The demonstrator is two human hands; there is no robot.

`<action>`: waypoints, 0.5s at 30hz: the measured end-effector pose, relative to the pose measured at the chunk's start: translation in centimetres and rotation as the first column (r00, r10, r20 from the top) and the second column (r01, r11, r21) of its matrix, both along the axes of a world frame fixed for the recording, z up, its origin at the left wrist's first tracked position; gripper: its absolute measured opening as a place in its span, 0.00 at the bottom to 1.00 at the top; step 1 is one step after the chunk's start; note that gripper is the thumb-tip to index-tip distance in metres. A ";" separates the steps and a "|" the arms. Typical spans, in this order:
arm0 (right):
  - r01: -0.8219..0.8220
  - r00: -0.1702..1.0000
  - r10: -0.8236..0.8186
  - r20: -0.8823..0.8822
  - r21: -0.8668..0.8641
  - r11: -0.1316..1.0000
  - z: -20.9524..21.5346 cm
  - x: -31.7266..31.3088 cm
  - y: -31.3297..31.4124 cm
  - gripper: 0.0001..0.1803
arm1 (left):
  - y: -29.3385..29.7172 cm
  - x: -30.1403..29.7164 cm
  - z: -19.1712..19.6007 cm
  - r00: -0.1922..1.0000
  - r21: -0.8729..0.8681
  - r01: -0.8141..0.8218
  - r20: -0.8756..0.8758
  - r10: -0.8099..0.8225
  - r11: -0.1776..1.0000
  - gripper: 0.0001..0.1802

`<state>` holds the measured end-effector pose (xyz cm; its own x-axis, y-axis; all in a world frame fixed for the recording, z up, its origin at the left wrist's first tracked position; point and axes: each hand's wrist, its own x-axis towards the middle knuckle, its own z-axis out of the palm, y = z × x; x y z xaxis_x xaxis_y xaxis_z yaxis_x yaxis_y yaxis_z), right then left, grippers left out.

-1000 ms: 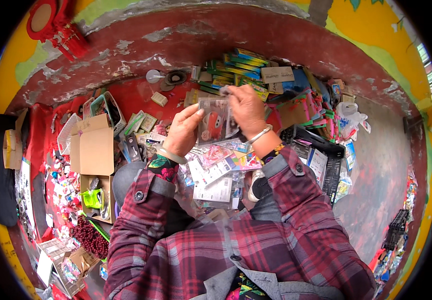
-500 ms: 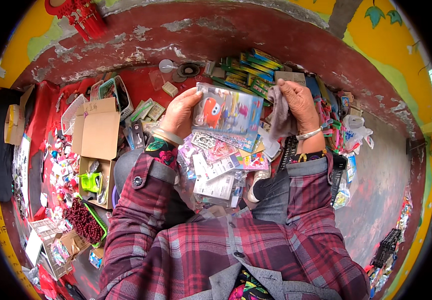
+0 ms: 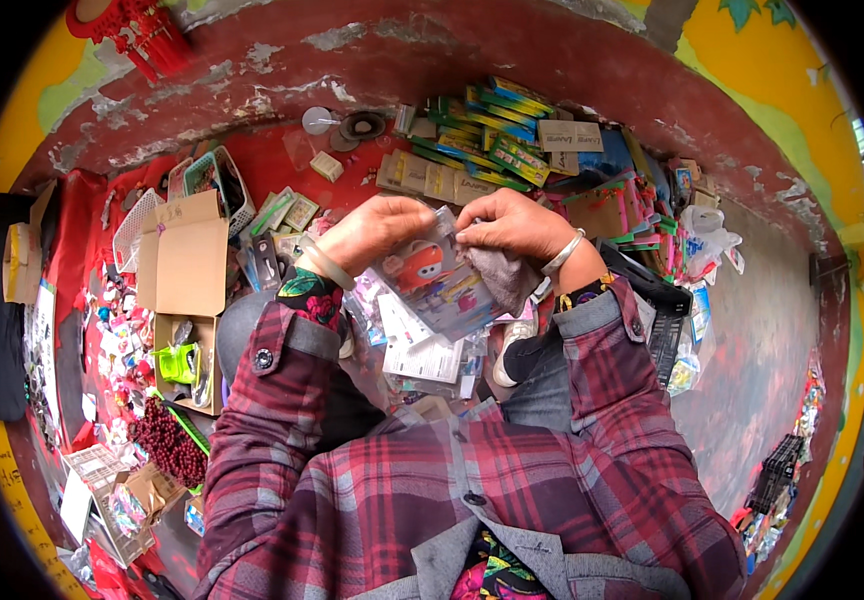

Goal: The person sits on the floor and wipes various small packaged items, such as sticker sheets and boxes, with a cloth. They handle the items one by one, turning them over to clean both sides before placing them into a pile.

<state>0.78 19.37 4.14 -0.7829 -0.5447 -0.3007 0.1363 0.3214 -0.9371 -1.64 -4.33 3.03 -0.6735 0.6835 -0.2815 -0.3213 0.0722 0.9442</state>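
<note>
Between my hands hangs a clear plastic packet (image 3: 440, 290) with an orange cartoon picture on it, tilted. The fingers of my left hand (image 3: 372, 232) are closed on its upper left edge. My right hand (image 3: 520, 228) is closed round a grey-brown cloth (image 3: 505, 282), with its fingertips at the packet's top edge. The cloth hangs against the packet's right side. Underneath, a pile of flat packaged items and white printed cards (image 3: 430, 358) lies between my legs, partly covered by the packet.
Ahead, long yellow-green boxes (image 3: 512, 125) are stacked beside brown cartons (image 3: 437, 180). An open cardboard box (image 3: 187, 255) and a green tray of dark red beads (image 3: 167, 440) stand at the left. To the right are a black crate (image 3: 664, 340) and white plastic bags (image 3: 707, 240).
My right hand has moved left with the cloth, up to the packet's top edge. The packet has come lower and tilted, and my left hand has shifted slightly right along it.
</note>
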 end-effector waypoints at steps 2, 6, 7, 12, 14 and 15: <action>0.100 0.995 -0.099 0.020 -0.056 0.993 -0.5 -0.1 0.5 0.11 | -0.1 -0.5 -0.6 0.988 0.083 -0.141 0.074 0.135 0.987 0.20; 0.431 0.892 -0.362 0.269 -0.266 0.862 1.2 0.4 0.4 0.07 | -0.5 -1.2 0.4 0.881 0.379 -0.377 0.428 0.201 0.845 0.35; 0.436 0.892 -0.363 0.271 -0.295 0.850 1.2 0.3 0.5 0.07 | -0.4 -1.0 0.6 0.875 0.395 -0.392 0.439 0.205 0.831 0.34; 0.472 0.880 -0.413 0.235 -0.338 0.814 0.1 -0.3 0.3 0.07 | 0.8 -0.1 -0.1 0.913 0.470 -0.328 0.381 0.147 0.820 0.29; 0.436 0.900 -0.404 0.167 -0.296 0.850 -0.2 -0.1 0.3 0.07 | 1.1 0.4 -0.2 0.926 0.470 -0.341 0.318 0.205 0.814 0.25; 0.449 0.893 -0.409 0.188 -0.308 0.839 0.2 0.2 -0.1 0.07 | 1.1 0.4 0.0 0.922 0.461 -0.336 0.339 0.187 0.821 0.22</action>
<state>0.97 19.22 4.37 -0.9340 -0.2449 -0.2603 0.2962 -0.1230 -0.9472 -1.23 -3.23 3.04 -0.7968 0.5870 -0.1436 -0.5016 -0.5100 0.6988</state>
